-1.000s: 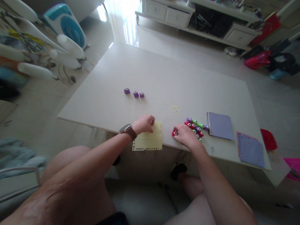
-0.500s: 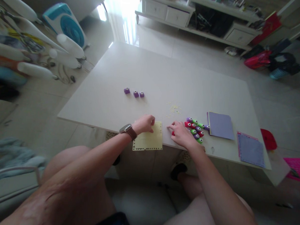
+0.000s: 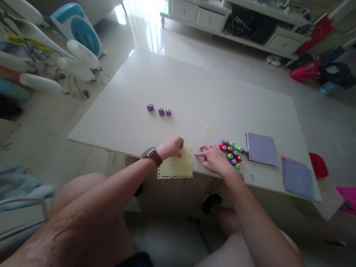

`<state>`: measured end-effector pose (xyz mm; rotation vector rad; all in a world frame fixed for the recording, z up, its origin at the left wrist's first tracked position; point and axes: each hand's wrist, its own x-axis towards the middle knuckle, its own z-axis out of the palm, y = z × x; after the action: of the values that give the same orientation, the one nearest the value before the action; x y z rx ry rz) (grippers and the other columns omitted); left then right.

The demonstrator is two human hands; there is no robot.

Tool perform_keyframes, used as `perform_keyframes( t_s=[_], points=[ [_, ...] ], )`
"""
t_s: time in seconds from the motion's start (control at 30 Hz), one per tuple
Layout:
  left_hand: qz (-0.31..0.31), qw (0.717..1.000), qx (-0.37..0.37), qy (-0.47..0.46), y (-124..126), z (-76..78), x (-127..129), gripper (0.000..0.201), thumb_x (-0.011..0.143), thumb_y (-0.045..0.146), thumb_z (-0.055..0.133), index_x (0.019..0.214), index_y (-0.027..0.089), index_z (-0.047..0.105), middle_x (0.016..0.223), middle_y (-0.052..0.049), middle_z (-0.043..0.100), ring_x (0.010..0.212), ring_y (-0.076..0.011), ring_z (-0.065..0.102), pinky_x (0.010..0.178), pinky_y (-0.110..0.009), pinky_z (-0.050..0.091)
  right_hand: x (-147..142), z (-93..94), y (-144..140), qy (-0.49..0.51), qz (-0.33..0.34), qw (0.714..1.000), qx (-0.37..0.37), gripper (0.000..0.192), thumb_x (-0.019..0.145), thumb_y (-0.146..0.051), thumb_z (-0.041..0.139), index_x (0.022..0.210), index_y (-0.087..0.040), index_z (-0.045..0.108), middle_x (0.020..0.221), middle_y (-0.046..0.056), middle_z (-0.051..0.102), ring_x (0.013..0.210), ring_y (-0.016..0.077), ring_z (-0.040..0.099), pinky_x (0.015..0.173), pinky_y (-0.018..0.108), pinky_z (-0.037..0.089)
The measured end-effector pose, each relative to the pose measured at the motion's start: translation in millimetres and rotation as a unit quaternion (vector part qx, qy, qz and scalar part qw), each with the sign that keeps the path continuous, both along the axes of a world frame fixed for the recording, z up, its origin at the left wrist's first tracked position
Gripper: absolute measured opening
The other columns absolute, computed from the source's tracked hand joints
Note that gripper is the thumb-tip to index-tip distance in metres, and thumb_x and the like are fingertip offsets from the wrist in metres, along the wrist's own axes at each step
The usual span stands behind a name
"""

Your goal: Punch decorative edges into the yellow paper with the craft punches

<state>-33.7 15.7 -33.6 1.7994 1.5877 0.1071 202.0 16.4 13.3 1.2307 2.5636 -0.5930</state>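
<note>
Your left hand rests curled, knuckles bent, on the far left corner of the pale yellow paper square with punched edges, pinning it at the table's near edge. Your right hand lies just right of that sheet, fingers loosely spread and pointing toward it, with a small red plastic craft punch tucked beneath; whether it is gripped, you cannot tell. Your right hand is the nearer one to the cluster of red, green and purple punches just beyond it.
</note>
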Motion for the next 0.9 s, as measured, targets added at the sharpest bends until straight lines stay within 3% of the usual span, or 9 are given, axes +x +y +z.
perform_keyframes(
  t_s=[0.07,0.2,0.43,0.6,0.7,0.9],
  points=[
    [0.001,1.000,-0.001,0.001,0,0.1,0,0.033,0.058,0.024,0.088,0.083,0.018,0.069,0.081,-0.002,0.070,0.072,-0.0162,0.061,0.059,-0.026,0.040,0,0.0,-1,-0.030,-0.024,0.999,0.033,0.051,0.086,-0.015,0.055,0.134,-0.027,0.067,0.138,0.008,0.060,0.118,0.0329,0.050,0.102,0.047,0.042],
    [0.003,1.000,-0.006,0.001,0,0.0,0,0.033,0.058,0.023,0.088,0.083,0.019,0.068,0.082,-0.003,0.070,0.072,-0.0162,0.061,0.060,-0.026,0.040,-1,-3.5,3,-0.038,-0.104,0.989,0.094,0.064,0.090,-0.026,0.055,0.151,-0.009,0.045,0.140,0.020,0.056,0.124,0.0355,0.050,0.106,0.048,0.041],
    [0.004,1.000,-0.014,0.000,0,-0.3,0,0.033,0.058,0.024,0.088,0.084,0.019,0.068,0.083,-0.003,0.070,0.074,-0.0167,0.062,0.061,-0.026,0.041,4,-2.9,15,0.026,-0.174,0.982,0.070,0.044,0.090,-0.024,0.052,0.130,-0.012,0.062,0.130,0.018,0.066,0.121,0.0308,0.060,0.105,0.041,0.045],
    [0.002,1.000,-0.011,0.000,0,0.2,0,0.033,0.059,0.024,0.088,0.085,0.019,0.069,0.085,-0.003,0.071,0.074,-0.0169,0.062,0.061,-0.027,0.041,13,2.5,22,0.082,-0.256,0.957,0.104,0.044,0.085,-0.017,0.052,0.128,-0.014,0.059,0.126,0.017,0.068,0.116,0.0291,0.064,0.100,0.040,0.048],
    [0.001,1.000,-0.011,-0.002,0,-0.1,0,0.033,0.059,0.024,0.088,0.085,0.019,0.069,0.084,-0.003,0.071,0.074,-0.0168,0.062,0.061,-0.027,0.041,16,4.4,23,0.100,-0.235,0.962,0.099,0.041,0.083,-0.017,0.055,0.123,-0.015,0.062,0.124,0.016,0.069,0.111,0.0280,0.065,0.097,0.039,0.049],
    [0.003,1.000,-0.017,0.004,0,0.9,0,0.033,0.059,0.025,0.088,0.086,0.019,0.069,0.087,-0.004,0.070,0.075,-0.0170,0.061,0.063,-0.027,0.041,12,-5.0,18,0.083,-0.137,0.987,0.005,0.025,0.082,-0.016,0.060,0.104,-0.016,0.070,0.112,0.013,0.073,0.106,0.0251,0.065,0.098,0.035,0.047]
  ],
)
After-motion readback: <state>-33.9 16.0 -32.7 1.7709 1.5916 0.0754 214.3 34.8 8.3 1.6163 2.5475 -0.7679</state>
